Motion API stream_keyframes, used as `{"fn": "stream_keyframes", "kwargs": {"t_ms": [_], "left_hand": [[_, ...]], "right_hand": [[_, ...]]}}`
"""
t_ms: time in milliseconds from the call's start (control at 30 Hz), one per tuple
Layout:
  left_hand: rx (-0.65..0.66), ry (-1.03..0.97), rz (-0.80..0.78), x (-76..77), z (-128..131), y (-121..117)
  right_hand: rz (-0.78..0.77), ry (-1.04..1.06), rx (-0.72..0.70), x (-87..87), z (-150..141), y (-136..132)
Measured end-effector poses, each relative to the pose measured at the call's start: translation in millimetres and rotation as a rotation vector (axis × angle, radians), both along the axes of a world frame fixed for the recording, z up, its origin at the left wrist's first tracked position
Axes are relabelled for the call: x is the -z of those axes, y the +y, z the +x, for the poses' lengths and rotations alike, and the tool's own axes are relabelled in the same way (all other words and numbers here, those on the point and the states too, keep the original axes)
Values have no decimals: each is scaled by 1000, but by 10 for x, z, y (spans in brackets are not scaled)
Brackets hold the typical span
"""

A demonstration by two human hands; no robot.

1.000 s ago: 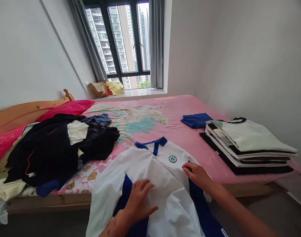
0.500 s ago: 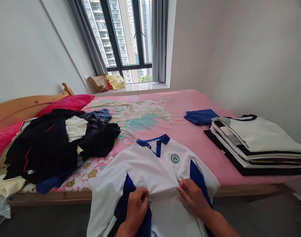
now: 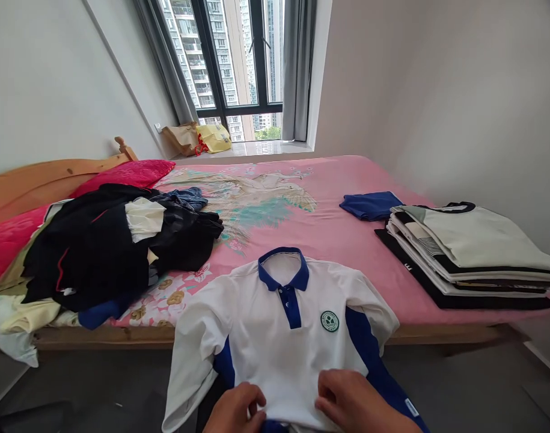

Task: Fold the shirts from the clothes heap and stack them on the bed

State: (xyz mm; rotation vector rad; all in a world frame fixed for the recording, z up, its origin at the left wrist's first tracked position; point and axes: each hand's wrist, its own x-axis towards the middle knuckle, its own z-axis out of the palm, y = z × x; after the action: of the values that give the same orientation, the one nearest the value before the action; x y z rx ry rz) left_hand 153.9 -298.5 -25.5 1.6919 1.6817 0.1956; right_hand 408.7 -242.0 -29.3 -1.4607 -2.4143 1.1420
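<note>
Grip: left hand (image 3: 236, 412) and right hand (image 3: 356, 402) curled at lower front of white shirt (image 3: 275, 358); cloth pinched or not, can't tell. Collar (image 3: 268, 280) on bed (image 3: 333, 231), body past bed's near edge. Likely light, soft, floppy, not fragile. Best hold: both shoulders (image 3: 344, 281), evenly.

Bedroom with a bed (image 3: 333, 240)

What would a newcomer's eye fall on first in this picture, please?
Probably the white polo shirt with its blue collar, front and center at both hands. Next, the dark heap of clothes on the bed's left, facing a neat folded stack on the right.
</note>
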Motion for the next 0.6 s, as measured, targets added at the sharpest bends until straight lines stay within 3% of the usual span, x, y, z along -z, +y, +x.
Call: {"fn": "stream_keyframes", "kwargs": {"t_ms": [100,200,267,367,500,600], "left_hand": [[-84,-248,215,-252,174,400],[-133,-357,423,-304,320,924],[-129,-328,507,-181,364,1246],[-163,-231,583,146,366,1560],[-216,-209,636,513,352,1641],[-197,-203,713,614,367,1603]], "right_hand": [[151,273,122,-228,-254,318],[239,477,214,-216,-548,677],[298,529,289,-98,-693,908],[354,438,335,95,-787,1235],[317,115,181,238,-785,1574],[306,44,138,323,-749,1643]]}}
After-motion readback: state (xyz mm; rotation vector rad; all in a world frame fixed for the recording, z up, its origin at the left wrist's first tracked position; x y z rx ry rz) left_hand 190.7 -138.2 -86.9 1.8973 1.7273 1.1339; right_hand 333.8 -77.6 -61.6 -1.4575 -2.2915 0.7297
